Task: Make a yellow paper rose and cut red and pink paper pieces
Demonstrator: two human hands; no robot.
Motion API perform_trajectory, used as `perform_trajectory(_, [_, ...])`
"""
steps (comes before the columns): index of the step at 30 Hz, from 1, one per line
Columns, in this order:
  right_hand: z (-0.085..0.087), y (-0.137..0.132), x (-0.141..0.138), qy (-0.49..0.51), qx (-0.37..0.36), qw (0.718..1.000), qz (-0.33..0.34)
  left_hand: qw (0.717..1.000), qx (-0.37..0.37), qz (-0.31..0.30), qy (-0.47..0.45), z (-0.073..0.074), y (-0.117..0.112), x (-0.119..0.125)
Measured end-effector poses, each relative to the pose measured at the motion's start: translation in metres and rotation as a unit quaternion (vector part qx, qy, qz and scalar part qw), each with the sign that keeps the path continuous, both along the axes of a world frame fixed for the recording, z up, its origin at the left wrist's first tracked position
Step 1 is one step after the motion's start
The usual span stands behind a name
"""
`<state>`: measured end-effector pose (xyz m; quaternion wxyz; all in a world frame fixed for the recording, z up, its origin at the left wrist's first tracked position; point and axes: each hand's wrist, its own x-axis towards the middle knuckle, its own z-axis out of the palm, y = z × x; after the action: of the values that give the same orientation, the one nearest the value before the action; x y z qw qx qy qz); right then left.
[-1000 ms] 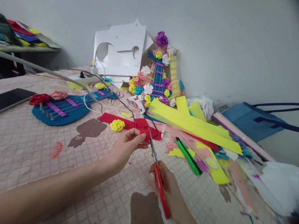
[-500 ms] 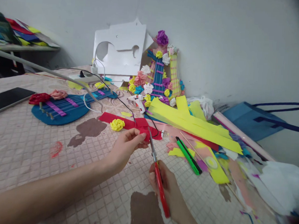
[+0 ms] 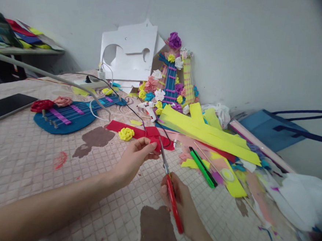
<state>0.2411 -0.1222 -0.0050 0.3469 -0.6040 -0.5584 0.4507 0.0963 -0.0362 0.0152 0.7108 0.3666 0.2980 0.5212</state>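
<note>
Between thumb and fingers, my left hand (image 3: 136, 155) pinches a small piece of red crepe paper (image 3: 155, 144). My right hand (image 3: 179, 197) is closed round the red handles of a pair of scissors (image 3: 172, 194), whose blades point up and touch the right edge of that piece. Just behind lies a red paper strip (image 3: 113, 127) on the table, with a yellow paper rose (image 3: 126, 134) resting at its front edge. Part of the red piece is hidden behind my left fingers.
A green cutter knife (image 3: 203, 167) lies right of the scissors, among paper scraps and yellow strips (image 3: 209, 133). A white glue gun (image 3: 149, 110) with a black cord stands behind. At left are a blue paper guitar (image 3: 64, 121) and a dark phone (image 3: 9, 108). Decorated guitars (image 3: 171, 82) lean on the wall.
Almost nothing differs. The red piece in my left fingers has shifted very slightly against the scissor blades, while both hands stay in place.
</note>
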Motion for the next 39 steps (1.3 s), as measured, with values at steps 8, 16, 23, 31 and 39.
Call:
perform_trajectory(8, [-0.004,0.000,0.001,0.003,0.007,1.000,-0.010,1.000,-0.004,-0.008,0.016,0.001,0.001,-0.001])
perform_trajectory(16, [0.005,0.001,-0.001,0.039,-0.017,0.999,-0.024,1.000,0.000,-0.023,0.019,0.002,0.004,-0.004])
perform_trajectory(23, [0.006,0.001,0.001,0.031,-0.009,0.999,-0.021,0.999,0.007,-0.045,0.028,0.003,0.008,-0.007])
perform_trajectory(31, [0.002,0.001,0.004,-0.031,0.046,0.998,-0.014,0.998,0.010,-0.061,0.033,0.003,0.012,-0.010])
perform_trajectory(39, [0.002,0.000,0.009,0.006,-0.040,0.999,0.005,0.996,0.024,-0.074,0.051,0.002,0.015,-0.013])
